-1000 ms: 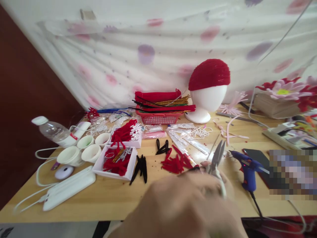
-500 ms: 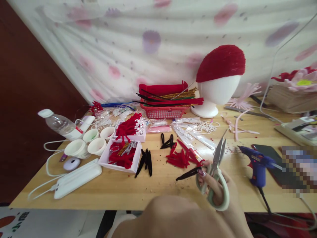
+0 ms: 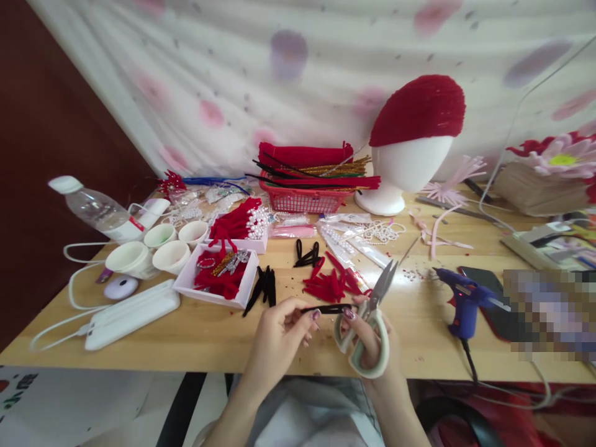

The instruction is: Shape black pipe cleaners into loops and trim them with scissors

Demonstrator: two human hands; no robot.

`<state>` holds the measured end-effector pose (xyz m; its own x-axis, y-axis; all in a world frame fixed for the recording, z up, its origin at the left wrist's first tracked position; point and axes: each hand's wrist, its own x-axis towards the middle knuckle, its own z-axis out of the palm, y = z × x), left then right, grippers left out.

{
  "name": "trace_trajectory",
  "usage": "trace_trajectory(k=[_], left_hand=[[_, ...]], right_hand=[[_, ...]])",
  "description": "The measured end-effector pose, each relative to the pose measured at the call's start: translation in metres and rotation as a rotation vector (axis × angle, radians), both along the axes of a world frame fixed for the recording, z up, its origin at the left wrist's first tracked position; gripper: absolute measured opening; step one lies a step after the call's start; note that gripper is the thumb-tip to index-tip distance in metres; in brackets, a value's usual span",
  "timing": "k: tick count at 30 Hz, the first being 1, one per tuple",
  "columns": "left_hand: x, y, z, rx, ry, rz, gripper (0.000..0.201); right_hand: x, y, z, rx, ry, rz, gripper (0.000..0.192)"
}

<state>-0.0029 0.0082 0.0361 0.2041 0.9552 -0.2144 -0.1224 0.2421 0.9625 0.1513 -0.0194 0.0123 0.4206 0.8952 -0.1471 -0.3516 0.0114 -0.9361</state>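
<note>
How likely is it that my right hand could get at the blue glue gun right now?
Probably yes for touching it: I see nothing standing between your right hand and the blue glue gun. Grasping looks harder, since that hand holds the scissors and pinches a black loop.

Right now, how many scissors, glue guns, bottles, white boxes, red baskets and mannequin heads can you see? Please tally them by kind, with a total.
Scissors, held in the right hand: 1
Glue gun: 1
Bottle: 1
White boxes: 2
Red basket: 1
Mannequin head: 1
Total: 7
</note>
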Motion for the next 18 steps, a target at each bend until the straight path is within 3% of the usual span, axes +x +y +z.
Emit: trace_trajectory(k=[6,9,13,18], left_hand=[[0.005,0.005,-0.001,-0.114,-0.228,0.129,0.026],[0.008,0.008,-0.003,-0.130,-0.331,0.152,0.029],[0.006,0.015,0.002,-0.103,-0.411,0.175,0.028],[0.004,0.029,0.022,-0.115,-0.521,0.121,0.025]], right_hand=[[-0.008,-0.014,0.000,-0.081,0.030,0.081,0.042],[-0.006,-0.021,-0.001,-0.140,0.024,0.198,0.044],[0.012,-0.032,0.000,-0.162,-0.166,0.374,0.035],[0.020,-0.037,0.007,-0.060,-0.377,0.459,0.026]])
